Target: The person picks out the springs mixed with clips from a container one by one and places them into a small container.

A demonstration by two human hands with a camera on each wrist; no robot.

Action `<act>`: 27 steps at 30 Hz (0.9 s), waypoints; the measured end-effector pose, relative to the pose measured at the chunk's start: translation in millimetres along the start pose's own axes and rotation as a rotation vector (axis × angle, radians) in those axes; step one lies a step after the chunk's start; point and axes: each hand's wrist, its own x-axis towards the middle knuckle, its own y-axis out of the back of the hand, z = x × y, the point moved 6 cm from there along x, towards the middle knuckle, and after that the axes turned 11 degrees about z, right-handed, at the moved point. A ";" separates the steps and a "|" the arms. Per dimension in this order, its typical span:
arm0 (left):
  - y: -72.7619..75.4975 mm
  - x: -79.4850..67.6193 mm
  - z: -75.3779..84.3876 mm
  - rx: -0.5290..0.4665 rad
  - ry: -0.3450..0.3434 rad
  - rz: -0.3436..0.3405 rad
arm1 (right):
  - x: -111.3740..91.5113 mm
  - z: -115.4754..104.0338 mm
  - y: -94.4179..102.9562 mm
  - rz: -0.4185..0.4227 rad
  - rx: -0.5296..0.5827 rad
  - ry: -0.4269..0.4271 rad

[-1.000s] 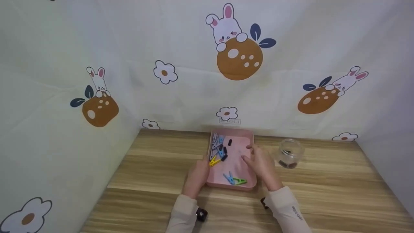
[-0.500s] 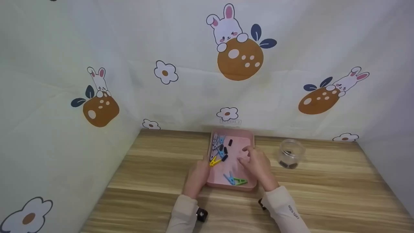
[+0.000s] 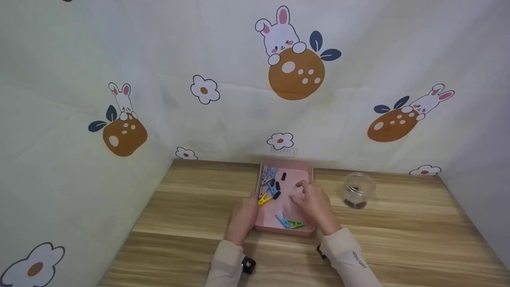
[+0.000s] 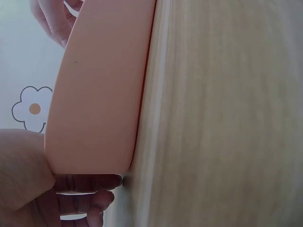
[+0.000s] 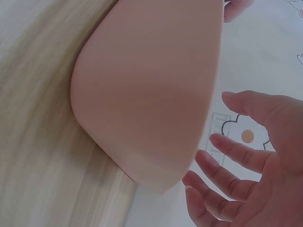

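Observation:
A pink tray (image 3: pixel 285 230) lies lengthwise in the head view. My left hand (image 3: pixel 244 215) holds its left wall, fingers along the outside; the thumb is hidden behind the wall in the left wrist view. Over the tray's right half hovers my right hand (image 3: pixel 315 203), thumb and fingers apart with nothing between them. Inside, along the left wall, lie several grey and blue clothespins and a yellow clothespin (image 3: pixel 264 199). Small black cylinder-shaped pieces (image 3: pixel 277 185) lie beside them. A blue clothespin (image 3: pixel 283 220) and a green clothespin (image 3: pixel 295 224) sit at the near end.
To the right of the tray stands a clear round jar (image 3: pixel 359 184) with several black pieces (image 3: pixel 360 205) at its bottom. Behind the wooden table (image 3: pixel 199 203) hangs a white cloth (image 3: pixel 235 119) printed with rabbits and flowers, which also encloses both sides.
My right hand has shifted slightly left, from near the tray's right rim further over its inside. The left hand and the tray's contents stay put.

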 end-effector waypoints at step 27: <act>1.8 -2.5 5.8 0.153 -0.122 0.040 | 6.2 -20.2 -4.5 -0.047 -0.048 0.122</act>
